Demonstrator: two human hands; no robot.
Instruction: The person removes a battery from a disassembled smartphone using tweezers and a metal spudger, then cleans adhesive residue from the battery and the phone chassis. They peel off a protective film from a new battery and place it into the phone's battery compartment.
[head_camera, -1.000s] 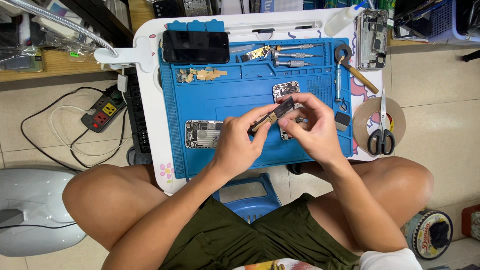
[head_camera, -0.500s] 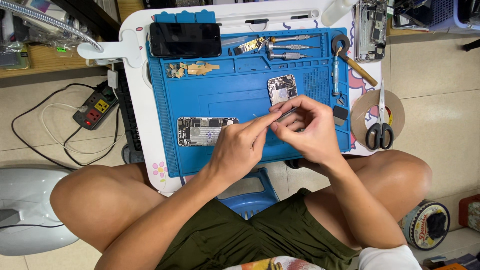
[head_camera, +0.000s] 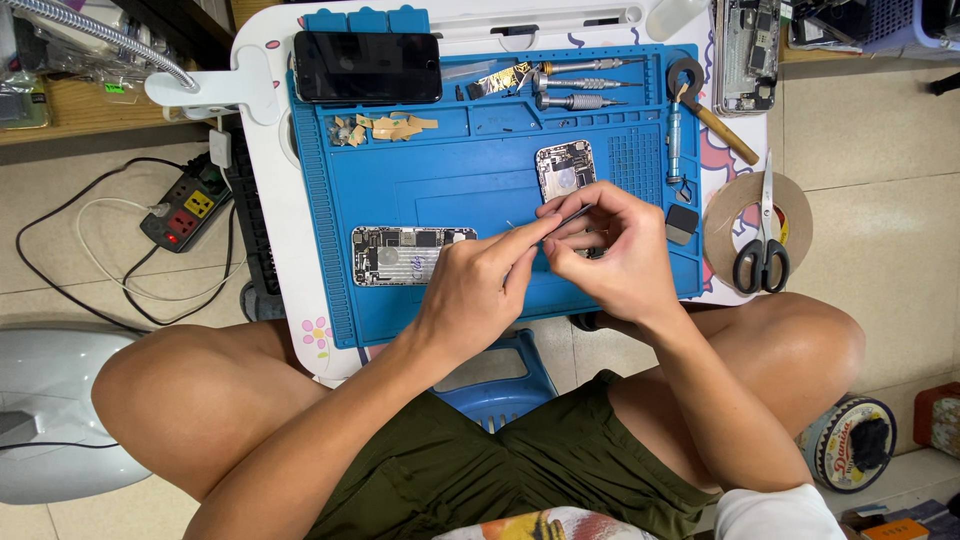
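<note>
A low white table (head_camera: 268, 130) is being straddled by 2 bare knees, with olive shorts (head_camera: 500, 470) and a blue plastic stool (head_camera: 500, 385) showing nearest the camera. Most of the table is being covered by a blue work mat (head_camera: 470, 150), the landmark here, while pale floor tiles are being seen all around.

Over the mat's near right part, the left hand (head_camera: 475, 290) and the right hand (head_camera: 610, 255) are being held together. A thin pointed tool (head_camera: 520, 228) is being pinched between the left thumb and forefinger; the right fingers are being curled shut around a small dark part (head_camera: 590, 245), mostly hidden, so its kind cannot be told.

Left of the hands on the mat, 1 opened phone body (head_camera: 412, 254) is lying flat; just beyond them, 1 circuit board (head_camera: 566, 170) is lying. On the mat's far edge, a black phone screen (head_camera: 367, 67) is resting beside 2 screwdrivers (head_camera: 575, 85).

Right of the mat, black-handled scissors (head_camera: 762, 235) are lying on a brown tape roll (head_camera: 795, 215). Nearer, right of the mat, a round tin (head_camera: 850, 443) with a blue-edged label is standing on the floor. Left of the mat, a power strip (head_camera: 183, 210) is lying.

Compared with 0.5 s earlier, the hands are being kept in the same spot, joined as before.
</note>
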